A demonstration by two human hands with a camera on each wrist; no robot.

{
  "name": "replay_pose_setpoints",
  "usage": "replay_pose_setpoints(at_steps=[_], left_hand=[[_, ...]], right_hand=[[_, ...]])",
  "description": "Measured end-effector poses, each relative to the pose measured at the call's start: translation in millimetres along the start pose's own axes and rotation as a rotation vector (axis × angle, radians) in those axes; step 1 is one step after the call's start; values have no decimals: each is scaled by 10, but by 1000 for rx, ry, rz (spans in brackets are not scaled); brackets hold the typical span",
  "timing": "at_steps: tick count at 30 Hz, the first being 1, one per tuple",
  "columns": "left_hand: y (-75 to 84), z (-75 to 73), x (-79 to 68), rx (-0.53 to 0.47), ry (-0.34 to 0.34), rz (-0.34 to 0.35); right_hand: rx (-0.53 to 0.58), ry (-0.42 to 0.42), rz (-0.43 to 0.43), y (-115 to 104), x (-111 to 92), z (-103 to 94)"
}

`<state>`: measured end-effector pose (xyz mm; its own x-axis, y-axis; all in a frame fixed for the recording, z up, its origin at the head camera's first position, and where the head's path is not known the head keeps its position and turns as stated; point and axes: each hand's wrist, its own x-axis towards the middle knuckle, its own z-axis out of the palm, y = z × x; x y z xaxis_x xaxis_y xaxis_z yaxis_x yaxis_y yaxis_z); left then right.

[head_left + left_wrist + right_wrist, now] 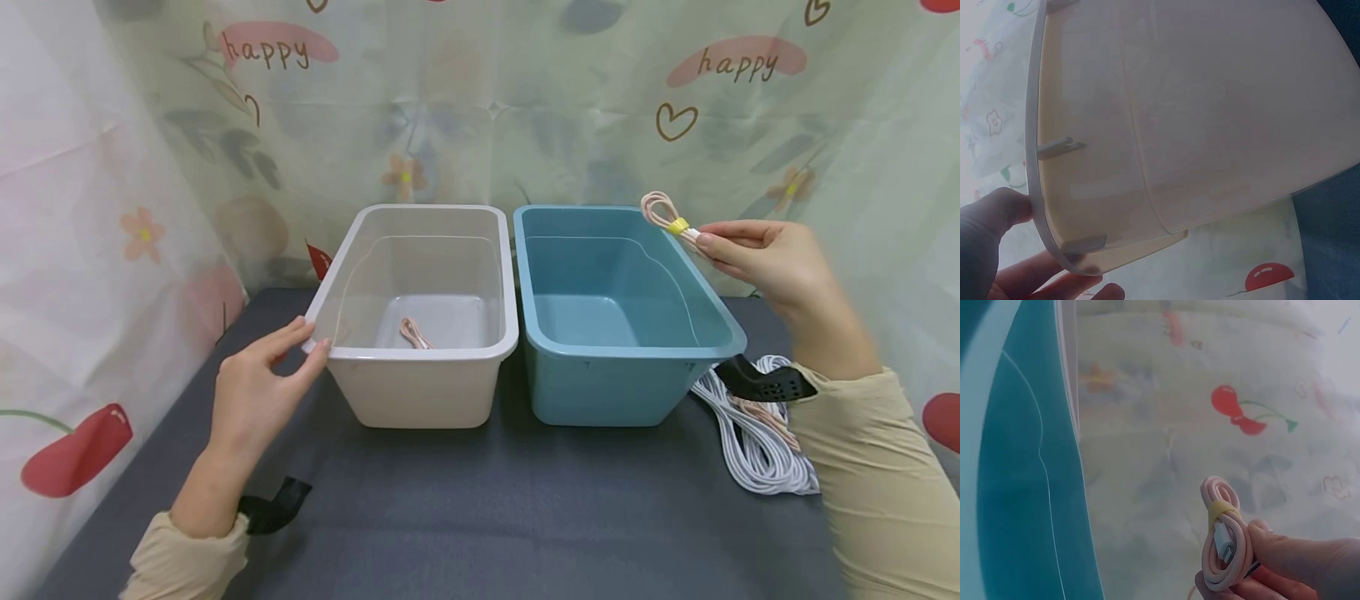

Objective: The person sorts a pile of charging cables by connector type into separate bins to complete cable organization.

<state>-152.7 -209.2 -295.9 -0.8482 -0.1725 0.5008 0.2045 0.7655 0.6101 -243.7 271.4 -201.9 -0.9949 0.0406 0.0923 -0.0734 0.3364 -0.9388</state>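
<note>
Between thumb and fingertips, my right hand (765,258) pinches a coiled pink charging cable (1225,534) with a yellow band round it. It is held up over the right rim of the blue bin (637,387); a white plug end shows in the right wrist view. My left hand (262,383) grips the near left corner of the beige bin (423,392), thumb on one side of the rim and fingers on the other, as the left wrist view shows. Inside that bin lies another pink cable (414,333), its lower part hidden by the front wall.
Coiled white cables (757,450) lie on the dark tablecloth (525,517) right of the blue bin, partly under my right forearm, with a pink cable (772,421) among them. The two bins stand side by side. A printed curtain (487,83) closes off the back and sides.
</note>
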Motion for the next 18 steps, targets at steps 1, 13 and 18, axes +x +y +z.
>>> replay_pose_setpoints(at_steps=[1, 13, 18], left_hand=[[2, 0, 1, 1, 0, 1], [6, 0, 1, 4, -3, 3], [3, 4, 4, 5, 1, 3]], right_hand=[[-9, -3, -3, -21, 14, 39], [-81, -75, -71, -293, 131, 556], [-92, -114, -78, -398, 168, 750]])
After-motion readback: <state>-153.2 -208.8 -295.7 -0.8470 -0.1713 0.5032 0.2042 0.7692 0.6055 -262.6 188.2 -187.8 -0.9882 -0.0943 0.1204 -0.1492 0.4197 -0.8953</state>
